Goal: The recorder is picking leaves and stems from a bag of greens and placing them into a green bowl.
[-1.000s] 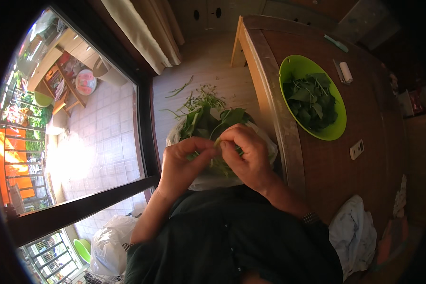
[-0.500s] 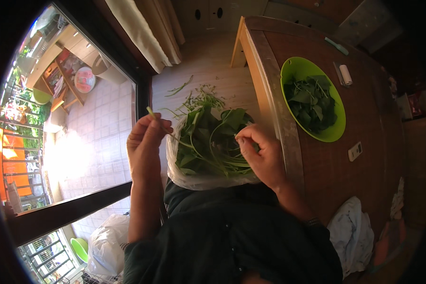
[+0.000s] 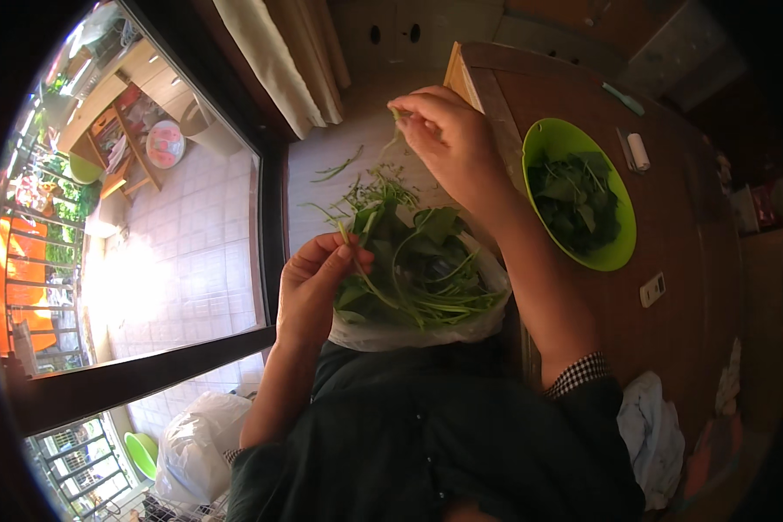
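Pinched between the thumb and fingers of my left hand (image 3: 317, 283) is a pale green vegetable stem (image 3: 346, 237), at the left side of the greens. My right hand (image 3: 448, 135) is raised beyond the bag, fingers closed on a thin piece of stem (image 3: 397, 130) that hangs down. On my lap sits a whitish plastic bag (image 3: 391, 336), its top open, filled with long-stemmed leafy greens (image 3: 435, 300). Below my right hand, a loose pile of stem trimmings (image 3: 387, 184) lies on the floor.
To the right, a brown table (image 3: 574, 322) carries a lime green bowl (image 3: 628, 248) of leaves, a white remote control (image 3: 652, 290) and a white roll (image 3: 639, 152). A glass door frame (image 3: 274, 217) stands at left. Beside me are a stuffed white bag (image 3: 200, 444) and a pale cloth (image 3: 652, 435).
My right hand has moved from beside the greens up and away, over the floor pile, with a stem piece. My left hand has shifted right, nearer the greens, still holding its stem.
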